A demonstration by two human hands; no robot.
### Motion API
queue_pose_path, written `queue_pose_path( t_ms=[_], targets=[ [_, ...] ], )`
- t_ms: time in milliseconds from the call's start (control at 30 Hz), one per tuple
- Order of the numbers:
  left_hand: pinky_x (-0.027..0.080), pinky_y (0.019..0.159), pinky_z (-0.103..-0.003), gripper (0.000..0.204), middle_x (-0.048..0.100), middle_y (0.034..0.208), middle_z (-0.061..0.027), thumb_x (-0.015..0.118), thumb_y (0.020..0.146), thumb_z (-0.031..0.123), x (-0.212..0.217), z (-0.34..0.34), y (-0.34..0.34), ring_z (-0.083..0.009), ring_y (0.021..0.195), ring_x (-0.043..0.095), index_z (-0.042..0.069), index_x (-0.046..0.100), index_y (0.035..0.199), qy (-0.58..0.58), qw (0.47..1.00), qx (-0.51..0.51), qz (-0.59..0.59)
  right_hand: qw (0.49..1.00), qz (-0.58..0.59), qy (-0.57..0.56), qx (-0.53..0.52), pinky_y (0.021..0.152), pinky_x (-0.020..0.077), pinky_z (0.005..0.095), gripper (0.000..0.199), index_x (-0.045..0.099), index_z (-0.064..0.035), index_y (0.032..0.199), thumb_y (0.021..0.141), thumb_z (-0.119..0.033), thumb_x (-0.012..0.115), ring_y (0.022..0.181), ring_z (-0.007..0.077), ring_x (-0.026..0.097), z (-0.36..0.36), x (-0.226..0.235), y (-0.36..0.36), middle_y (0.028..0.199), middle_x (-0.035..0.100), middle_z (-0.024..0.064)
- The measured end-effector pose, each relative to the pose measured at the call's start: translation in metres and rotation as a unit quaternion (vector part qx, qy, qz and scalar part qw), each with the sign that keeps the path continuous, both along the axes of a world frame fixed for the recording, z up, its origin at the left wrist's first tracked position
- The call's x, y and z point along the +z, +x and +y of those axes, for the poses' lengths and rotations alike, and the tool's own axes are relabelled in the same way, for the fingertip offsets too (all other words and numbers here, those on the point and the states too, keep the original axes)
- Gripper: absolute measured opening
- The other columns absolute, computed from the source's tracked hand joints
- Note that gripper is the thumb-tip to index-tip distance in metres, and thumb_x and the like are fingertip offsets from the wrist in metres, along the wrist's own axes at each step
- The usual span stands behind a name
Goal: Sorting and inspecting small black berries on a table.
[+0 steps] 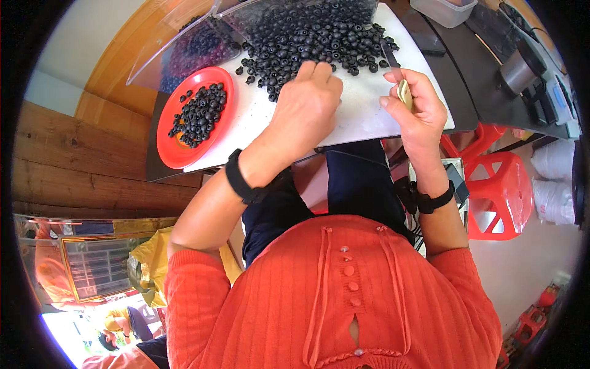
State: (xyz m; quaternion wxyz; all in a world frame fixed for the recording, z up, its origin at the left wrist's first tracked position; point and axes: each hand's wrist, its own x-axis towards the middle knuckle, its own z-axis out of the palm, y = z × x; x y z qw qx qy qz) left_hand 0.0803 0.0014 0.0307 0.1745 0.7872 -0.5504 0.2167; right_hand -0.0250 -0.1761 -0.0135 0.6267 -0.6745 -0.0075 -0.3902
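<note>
Holds a small knife (403, 91) in the right hand (424, 117), right of the upper middle of the frame, with fingers and thumb clamped on its pale handle and the blade pointing up the frame, its tip at the right side of the heaped dark berry-like fruits (307, 37). Has the left hand (307, 111) at upper middle, over the white board (369, 117), at the lower edge of that heap, with the fingers bent and drawn close together; cannot tell from this view whether anything sits pinched there, with the fingertips hidden. Has more of the fruits gathered on a red plate (168, 147) at left of the upper middle, overlapping the board's left side, and others showing through the wall of a clear plastic box (144, 69) in the upper left. Wears a black band on each wrist, dark trousers (356, 175) and an orange-red ribbed top (276, 295) filling the lower middle. Works at a dark bench (452, 86), visible to the right of the board, with a metal cup (519, 71) and a clear tub (445, 11) toward the upper right. Shows a red stool (501, 203) at right, near white bundles (553, 200), and a person in a yellow top (117, 321) at lower left.
</note>
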Motion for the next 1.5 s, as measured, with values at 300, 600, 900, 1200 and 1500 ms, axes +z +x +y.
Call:
queue_pose_path(
  t_ms=[300,600,900,1200,1500],
  targets=[
    [0.051,0.073,-0.043,0.013,0.057,0.087,-0.0135,0.071,0.080,0.002,-0.018,0.039,-0.015,-0.0347,0.087,0.061,0.002,0.065,0.092,-0.040,0.996,0.033,0.073,0.997,0.015,-0.074,0.002,0.066,0.0431,0.0209,0.023,0.066,-0.0001,0.107,0.086,-0.006,0.077,0.074,0.0045,0.053,0.009,0.011,0.002,0.087,0.065,0.0004],
    [0.051,0.074,-0.043,0.015,0.058,0.089,-0.0120,0.072,0.080,0.002,-0.024,0.063,-0.020,-0.0321,0.089,0.060,0.003,0.070,0.096,-0.069,0.989,0.103,0.081,0.984,0.063,-0.166,0.026,0.052,0.0364,0.0243,0.024,0.067,-0.0020,0.095,0.093,-0.025,0.074,0.056,0.0071,0.045,0.031,0.012,0.002,0.062,0.052,-0.0005],
    [0.051,0.074,-0.042,0.016,0.059,0.088,-0.0116,0.071,0.080,0.001,-0.031,0.064,-0.013,-0.0315,0.090,0.060,0.002,0.071,0.096,-0.115,0.983,0.112,0.088,0.973,0.066,-0.219,-0.018,0.054,0.0454,0.0301,0.020,0.070,-0.0023,0.093,0.093,-0.022,0.073,0.058,0.0175,0.061,0.042,0.011,0.005,0.071,0.066,0.0087],
    [0.050,0.072,-0.044,0.018,0.059,0.088,-0.0116,0.071,0.080,0.004,-0.026,0.065,-0.007,-0.0327,0.087,0.059,0.003,0.069,0.098,-0.077,0.989,0.104,0.070,0.959,0.063,-0.268,-0.067,0.056,0.0480,0.0334,0.020,0.070,-0.0042,0.091,0.090,-0.024,0.075,0.061,0.0233,0.063,0.044,0.007,0.007,0.077,0.067,0.0087],
    [0.048,0.068,-0.029,0.023,0.066,0.096,-0.0087,0.068,0.090,0.001,-0.017,0.079,-0.005,-0.0167,0.077,0.059,-0.003,0.070,0.112,-0.256,0.833,0.027,0.489,0.978,0.066,-0.197,-0.017,0.054,0.0460,0.0310,0.022,0.070,-0.0024,0.089,0.092,-0.024,0.074,0.058,0.0202,0.062,0.043,0.011,0.004,0.074,0.068,0.0090]
  ],
)
